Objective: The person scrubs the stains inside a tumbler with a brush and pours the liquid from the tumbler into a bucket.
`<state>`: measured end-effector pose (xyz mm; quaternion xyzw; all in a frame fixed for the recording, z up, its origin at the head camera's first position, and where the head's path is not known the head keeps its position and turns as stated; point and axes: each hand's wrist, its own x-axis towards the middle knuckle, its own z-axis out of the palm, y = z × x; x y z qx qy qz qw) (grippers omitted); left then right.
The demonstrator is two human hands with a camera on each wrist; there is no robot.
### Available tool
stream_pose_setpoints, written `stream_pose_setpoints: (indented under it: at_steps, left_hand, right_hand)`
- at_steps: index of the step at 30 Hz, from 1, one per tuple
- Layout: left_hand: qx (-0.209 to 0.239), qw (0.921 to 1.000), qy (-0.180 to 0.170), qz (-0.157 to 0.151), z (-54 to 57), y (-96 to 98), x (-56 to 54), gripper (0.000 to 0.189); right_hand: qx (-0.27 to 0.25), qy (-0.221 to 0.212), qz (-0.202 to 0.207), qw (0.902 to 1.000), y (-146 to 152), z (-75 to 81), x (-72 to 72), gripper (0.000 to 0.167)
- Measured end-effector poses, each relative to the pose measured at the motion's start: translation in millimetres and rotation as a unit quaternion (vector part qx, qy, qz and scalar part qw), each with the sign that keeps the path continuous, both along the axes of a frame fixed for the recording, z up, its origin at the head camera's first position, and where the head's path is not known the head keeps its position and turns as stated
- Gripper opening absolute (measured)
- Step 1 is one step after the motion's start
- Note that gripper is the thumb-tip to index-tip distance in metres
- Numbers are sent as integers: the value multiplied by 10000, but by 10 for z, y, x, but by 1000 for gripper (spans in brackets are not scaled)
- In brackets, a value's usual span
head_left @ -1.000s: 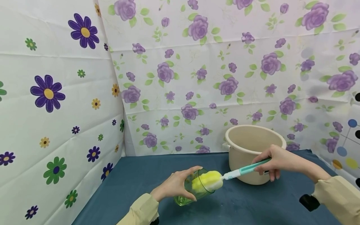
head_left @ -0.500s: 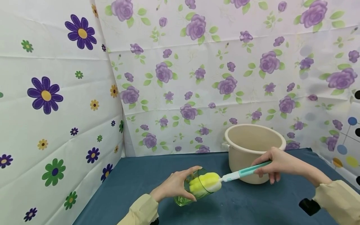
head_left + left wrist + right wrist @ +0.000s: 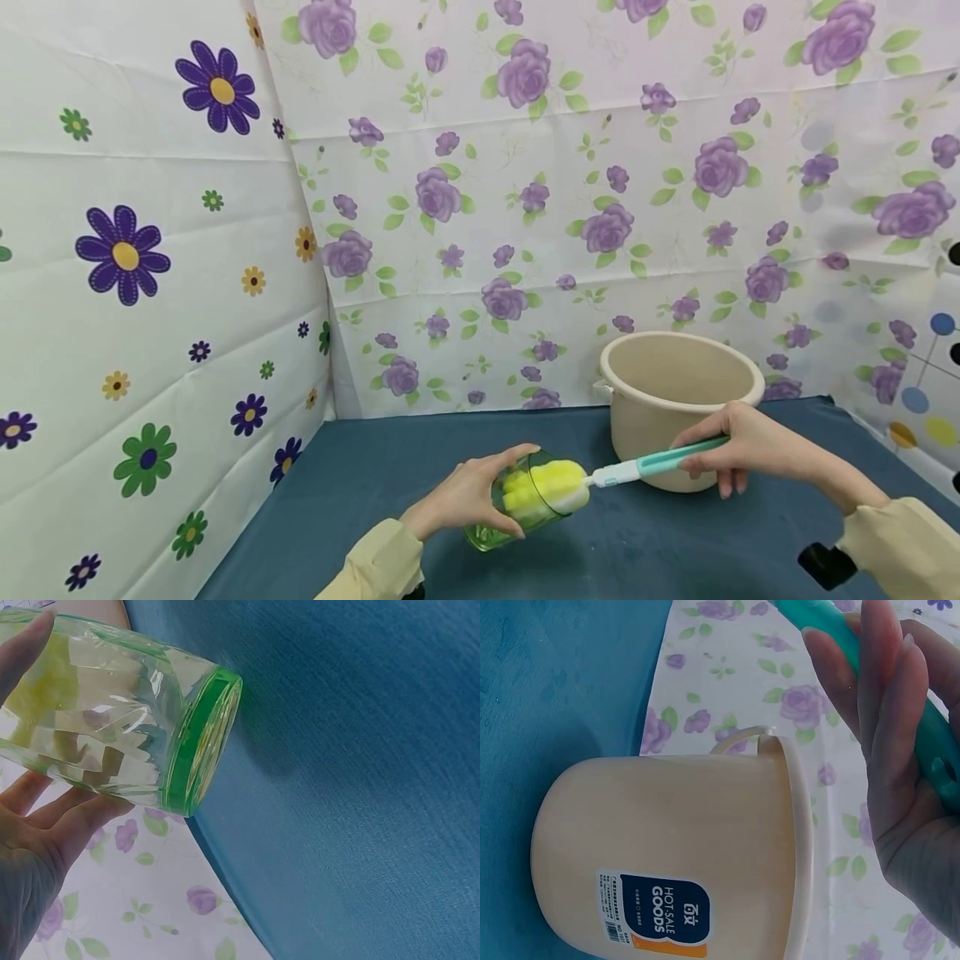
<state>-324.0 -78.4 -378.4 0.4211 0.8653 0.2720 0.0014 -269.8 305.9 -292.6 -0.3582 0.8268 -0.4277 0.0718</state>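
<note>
In the head view, my left hand (image 3: 472,492) grips a clear green cup (image 3: 487,537) that leans on its side, its mouth facing right. The thumb and fingers wrap the cup's wall. In the left wrist view, the cup's thick green base (image 3: 196,742) points away from the palm, over the blue cloth. A cup brush with a yellow and white sponge head (image 3: 551,483) sits partly inside the cup. My right hand (image 3: 742,450) pinches the brush's teal handle (image 3: 671,458). That handle (image 3: 937,742) runs behind the fingers in the right wrist view.
Behind the right hand stands a beige bucket (image 3: 630,425), close to the flowered back sheet (image 3: 510,250). A label (image 3: 667,907) is stuck on its side. Blue cloth (image 3: 390,467) covers the table, and another flowered sheet (image 3: 172,333) hangs at the left.
The sponge head has gone slightly deeper into the cup. My right hand has dropped a little, with the brush still in it. The left hand holds the cup nearly still.
</note>
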Motion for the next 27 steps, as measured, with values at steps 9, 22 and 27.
stream_pose_setpoints:
  at_steps: [9,22,27]
  left_hand:
    - [24,10000,21,-14,-15,8,-3,97]
    - [1,10000,11,12,-12,9,5,98]
    - [-4,10000,14,8,-14,15,0,98]
  right_hand:
    - [-54,48,-156,9999,-11,-20,21,28]
    - [17,69,-324,9994,-7,2,9,27]
    - [63,97,-308,9995,-2,14,1,28]
